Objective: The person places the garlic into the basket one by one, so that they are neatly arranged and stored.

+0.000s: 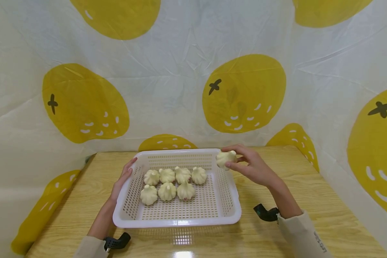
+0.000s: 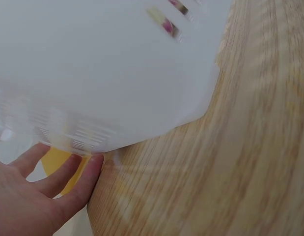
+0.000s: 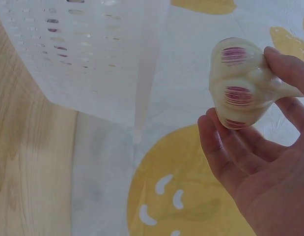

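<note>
A white plastic basket (image 1: 177, 224) with slotted walls and base stands on the table. Several pale garlic bulbs (image 1: 167, 175) lie inside it in two rows, toward the left and middle. At the basket's left side is my left hand (image 1: 118, 184); its extended fingers (image 2: 68, 169) touch the outer wall below the rim, and the thumb is hidden. My right hand (image 1: 249, 165) pinches another garlic bulb (image 3: 237, 83) between thumb and fingers. This bulb, marked with purple streaks, is held over the basket's back right corner.
The wooden table (image 1: 277, 233) extends around the basket. Behind and beside it hangs a white sheet (image 1: 164, 96) with large yellow fruit prints. Black wrist devices sit at the left cuff (image 1: 116, 242) and the right cuff (image 1: 266, 213).
</note>
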`<state>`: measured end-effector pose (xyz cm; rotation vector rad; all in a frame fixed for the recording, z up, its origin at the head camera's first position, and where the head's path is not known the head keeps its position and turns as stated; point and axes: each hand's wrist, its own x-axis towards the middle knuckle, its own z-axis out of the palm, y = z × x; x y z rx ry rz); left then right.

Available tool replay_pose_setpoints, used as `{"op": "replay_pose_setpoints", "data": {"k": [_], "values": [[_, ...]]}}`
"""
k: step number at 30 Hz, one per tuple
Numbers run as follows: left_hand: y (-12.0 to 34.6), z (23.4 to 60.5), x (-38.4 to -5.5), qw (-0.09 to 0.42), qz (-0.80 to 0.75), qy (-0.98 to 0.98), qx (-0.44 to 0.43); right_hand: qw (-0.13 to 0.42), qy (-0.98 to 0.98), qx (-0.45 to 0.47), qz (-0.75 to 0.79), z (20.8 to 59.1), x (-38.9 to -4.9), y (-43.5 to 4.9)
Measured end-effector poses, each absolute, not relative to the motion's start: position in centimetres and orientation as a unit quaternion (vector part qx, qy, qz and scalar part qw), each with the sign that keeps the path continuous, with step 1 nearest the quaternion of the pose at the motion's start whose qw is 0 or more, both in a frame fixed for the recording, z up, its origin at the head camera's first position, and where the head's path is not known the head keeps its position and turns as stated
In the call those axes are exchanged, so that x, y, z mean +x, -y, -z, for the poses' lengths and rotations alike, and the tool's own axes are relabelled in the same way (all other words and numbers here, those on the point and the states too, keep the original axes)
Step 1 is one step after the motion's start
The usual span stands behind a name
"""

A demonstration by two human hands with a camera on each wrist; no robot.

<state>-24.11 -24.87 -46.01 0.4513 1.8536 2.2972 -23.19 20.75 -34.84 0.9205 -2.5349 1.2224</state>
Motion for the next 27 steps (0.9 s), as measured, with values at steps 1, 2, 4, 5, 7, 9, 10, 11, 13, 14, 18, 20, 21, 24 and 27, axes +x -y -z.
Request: {"op": "replay_pose_setpoints", "data": {"k": [1,2,4,5,7,9,10,11,13,14,18,20,21,24,27], "values": [[24.9,46.0,-24.1,0.078,-0.767,-0.619,0.151,0.089,0.854,0.310,-0.409,34.8,-23.1,-20.6],[24.9,46.0,-24.1,0.078,-0.766,-0.619,0.151,0.087,0.855,0.311,-0.406,34.8,-23.0,-20.5],[24.9,46.0,-24.1,0.079,-0.765,-0.620,0.151,0.084,0.856,0.313,-0.403,34.8,-22.9,-20.2],[24.9,46.0,-24.2,0.080,-0.764,-0.622,0.151,0.082,0.856,0.315,-0.403,34.8,-22.8,-20.1],[24.9,46.0,-24.2,0.082,-0.763,-0.623,0.151,0.079,0.854,0.320,-0.404,34.8,-22.7,-19.8],[24.9,46.0,-24.1,0.083,-0.762,-0.624,0.151,0.073,0.852,0.322,-0.406,34.8,-22.7,-19.5],[24.9,46.0,-24.1,0.083,-0.762,-0.624,0.151,0.070,0.852,0.322,-0.406,34.9,-22.6,-19.3],[24.9,46.0,-24.1,0.084,-0.762,-0.624,0.152,0.065,0.853,0.322,-0.406,34.9,-22.6,-19.2],[24.9,46.0,-24.1,0.084,-0.762,-0.624,0.152,0.057,0.854,0.324,-0.403,35.0,-22.6,-19.0],[24.8,45.9,-24.1,0.085,-0.762,-0.624,0.153,0.054,0.855,0.326,-0.400,35.0,-22.6,-18.9],[24.8,45.8,-24.1,0.085,-0.758,-0.628,0.153,0.047,0.857,0.339,-0.386,34.8,-22.7,-18.6],[24.9,45.7,-24.2,0.084,-0.758,-0.628,0.152,0.043,0.858,0.345,-0.378,34.5,-22.7,-18.4],[24.9,45.7,-24.1,0.083,-0.759,-0.627,0.151,0.041,0.858,0.351,-0.373,34.4,-22.8,-18.3],[24.9,45.8,-24.1,0.081,-0.763,-0.624,0.151,0.025,0.858,0.364,-0.361,33.9,-23.0,-18.0],[24.9,45.8,-24.1,0.079,-0.764,-0.621,0.154,0.005,0.859,0.376,-0.347,33.4,-23.3,-17.7]]}}
